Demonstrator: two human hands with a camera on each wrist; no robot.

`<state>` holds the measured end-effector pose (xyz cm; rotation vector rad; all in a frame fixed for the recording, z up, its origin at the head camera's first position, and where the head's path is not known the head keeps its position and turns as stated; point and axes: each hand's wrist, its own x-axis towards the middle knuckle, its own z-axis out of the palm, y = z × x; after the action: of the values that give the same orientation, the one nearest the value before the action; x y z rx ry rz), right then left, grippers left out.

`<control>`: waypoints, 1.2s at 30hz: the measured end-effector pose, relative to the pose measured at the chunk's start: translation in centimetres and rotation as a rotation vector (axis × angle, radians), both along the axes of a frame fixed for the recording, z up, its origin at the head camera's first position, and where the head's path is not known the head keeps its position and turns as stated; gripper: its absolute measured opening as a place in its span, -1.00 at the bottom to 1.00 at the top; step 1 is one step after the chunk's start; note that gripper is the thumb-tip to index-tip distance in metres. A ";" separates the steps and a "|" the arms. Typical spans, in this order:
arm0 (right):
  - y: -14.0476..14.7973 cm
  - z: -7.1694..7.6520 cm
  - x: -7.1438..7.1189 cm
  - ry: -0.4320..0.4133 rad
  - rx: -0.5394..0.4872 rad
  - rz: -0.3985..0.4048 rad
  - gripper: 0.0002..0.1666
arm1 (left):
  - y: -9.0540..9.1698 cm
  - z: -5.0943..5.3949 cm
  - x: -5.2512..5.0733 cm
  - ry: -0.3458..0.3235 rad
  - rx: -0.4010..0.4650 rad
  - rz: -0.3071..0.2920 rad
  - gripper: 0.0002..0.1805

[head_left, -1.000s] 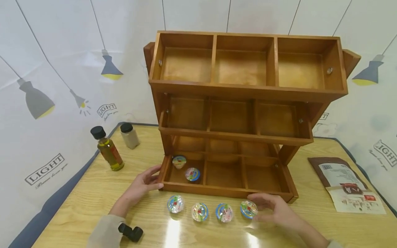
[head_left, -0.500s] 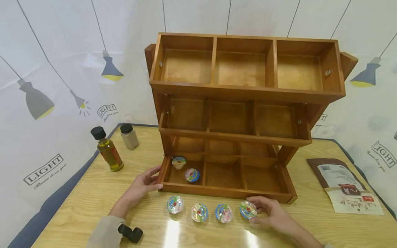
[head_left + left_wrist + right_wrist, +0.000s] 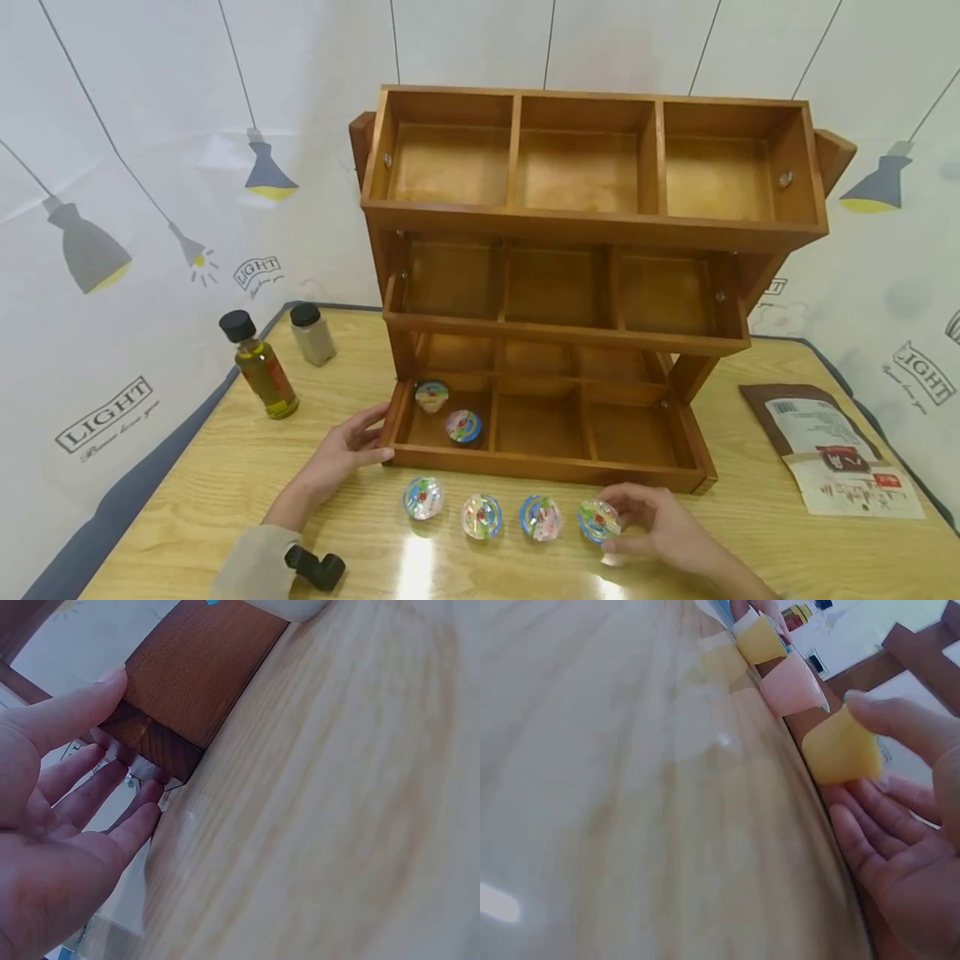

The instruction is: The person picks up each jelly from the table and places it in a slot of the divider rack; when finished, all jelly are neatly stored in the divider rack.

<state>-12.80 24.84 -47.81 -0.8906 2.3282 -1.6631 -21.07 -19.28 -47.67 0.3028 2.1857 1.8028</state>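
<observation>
Right hand (image 3: 663, 529) pinches a yellow cup (image 3: 599, 521) between thumb and fingers, just in front of the wooden rack (image 3: 540, 468), toward its right end. Can't tell if its base is off the table (image 3: 465, 575).

Left hand (image 3: 347, 446) grips the rack's bottom front left corner: thumb on the front, fingers round the side.

Left of the pinched cup, standing apart in a row: pink cup (image 3: 541, 517), second yellow cup (image 3: 482, 517), pale cup (image 3: 423, 498). Two lidded cups (image 3: 463, 426) in the bottom tier's left compartment. Oil bottle (image 3: 264, 371) and jar (image 3: 312, 336) left of rack, pouch (image 3: 832, 454) flat on the right.
</observation>
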 end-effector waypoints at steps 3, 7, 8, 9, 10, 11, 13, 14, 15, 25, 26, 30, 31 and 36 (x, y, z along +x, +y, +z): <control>-0.9 1.0 -0.6 0.061 -0.057 0.027 -0.47 | 0.0 -0.1 0.0 -0.005 -0.009 0.000 -0.19; -2.7 3.3 -2.3 0.131 -0.080 -0.071 -0.45 | 0.0 0.1 0.0 -0.010 -0.012 -0.002 -0.19; -3.2 3.9 -3.0 0.125 -0.065 -0.114 -0.46 | 0.0 0.1 -0.1 -0.011 -0.011 -0.002 -0.19; -3.6 4.4 -3.6 0.107 -0.045 -0.157 -0.46 | 0.0 0.2 -0.1 -0.012 -0.008 -0.002 -0.19; -4.1 4.8 -4.3 0.083 -0.018 -0.206 -0.45 | 0.0 0.3 -0.2 -0.012 -0.005 -0.002 -0.19; -4.7 5.0 -5.1 0.054 0.010 -0.251 -0.44 | -0.1 0.3 -0.2 -0.012 -0.004 -0.003 -0.19; -5.7 5.2 -6.7 -0.014 0.062 -0.309 -0.41 | -0.1 0.4 -0.2 -0.009 -0.002 -0.004 -0.19; -6.2 5.1 -7.5 -0.035 0.095 -0.333 -0.39 | -0.1 0.3 -0.2 -0.005 0.000 -0.006 -0.19; -6.7 5.0 -8.1 -0.060 0.130 -0.352 -0.38 | -0.2 0.3 -0.2 -0.003 0.001 -0.007 -0.19; -10.1 2.9 -11.3 -0.161 0.357 -0.451 -0.35 | 0.1 -0.2 -0.1 0.010 0.012 -0.006 -0.20; -10.2 2.8 -11.5 -0.166 0.353 -0.456 -0.35 | 0.2 -0.2 0.0 0.009 0.017 -0.001 -0.20; -10.7 2.7 -11.9 -0.167 0.333 -0.465 -0.34 | 0.2 -0.1 0.0 0.016 0.023 -0.001 -0.20; -10.8 2.7 -12.0 -0.168 0.330 -0.472 -0.35 | 0.1 -0.1 0.0 0.017 0.023 -0.002 -0.20; -10.9 2.4 -12.3 -0.159 0.340 -0.473 -0.33 | 0.1 -0.1 0.1 0.020 -0.002 -0.006 -0.20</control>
<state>-25.06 13.94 -45.45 -0.1434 2.7279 -1.3358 -20.96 -19.13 -47.80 0.3282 2.1976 1.8022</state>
